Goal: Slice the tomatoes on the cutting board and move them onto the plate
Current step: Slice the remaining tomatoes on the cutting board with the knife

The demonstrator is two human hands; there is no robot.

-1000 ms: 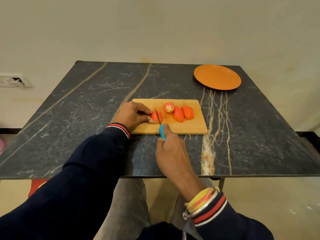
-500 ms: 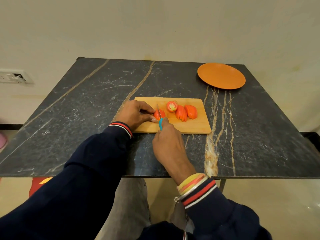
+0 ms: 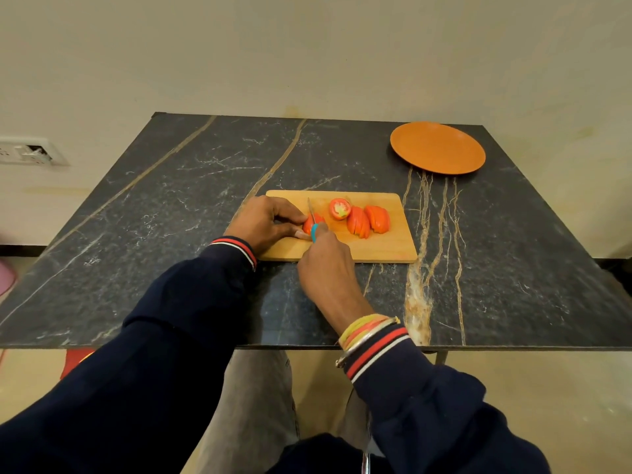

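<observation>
On the rectangular wooden cutting board (image 3: 376, 248), the left hand (image 3: 266, 222) is pinching a glossy red tomato piece (image 3: 316, 221) while the right hand (image 3: 326, 260) is gripping a teal-handled knife (image 3: 313, 220), its thin blade lying across that piece. Two fanned stacks of slices (image 3: 367, 220) and a round cut end (image 3: 340, 209) are sitting beside it. The smooth orange plate (image 3: 437, 147) is resting well apart on the veined dark marble table (image 3: 171, 213).

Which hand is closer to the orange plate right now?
Right. The right hand grips the knife at the board's near edge, below-left of the plate; the left hand holds a tomato piece farther left.
</observation>
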